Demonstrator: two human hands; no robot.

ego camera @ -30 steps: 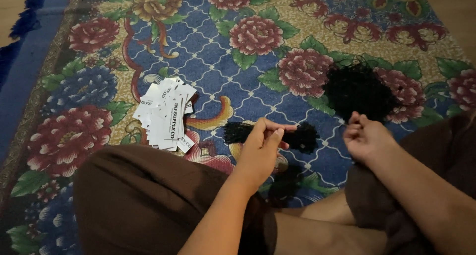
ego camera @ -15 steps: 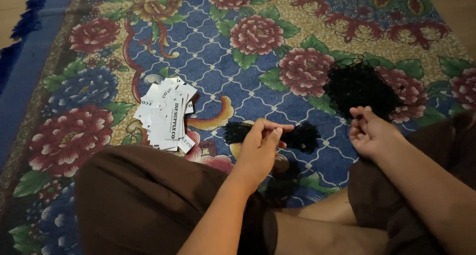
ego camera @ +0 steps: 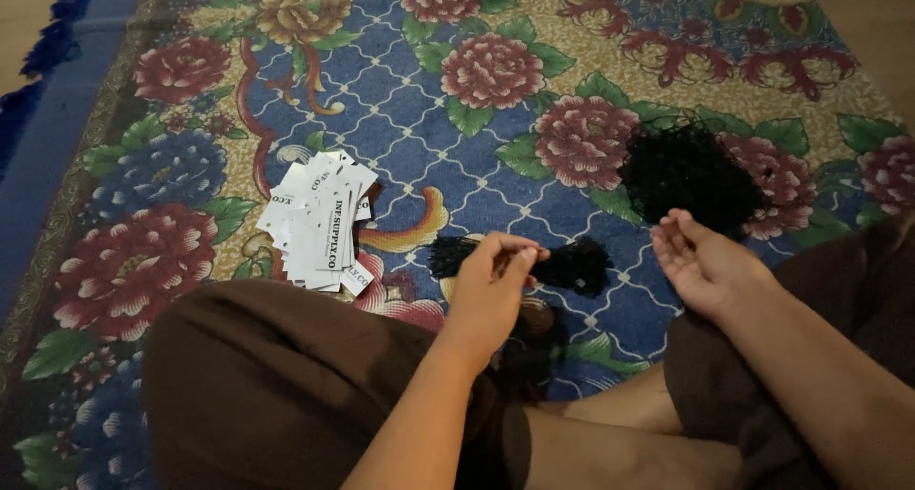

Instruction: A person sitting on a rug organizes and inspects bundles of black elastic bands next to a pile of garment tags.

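Care with the pinch matters here: the left hand (ego camera: 491, 285) has thumb and fingertips closed narrowly over the small bundle of thin black strings (ego camera: 562, 264), which lies on the floral blue-and-red carpet (ego camera: 429, 118) just before the knees. Separating a single strand calls for a light grip. The right hand (ego camera: 710, 266) is open, palm up, holding nothing, near the larger loose black string heap (ego camera: 691, 171). The white card tags (ego camera: 319, 221) lie well apart.
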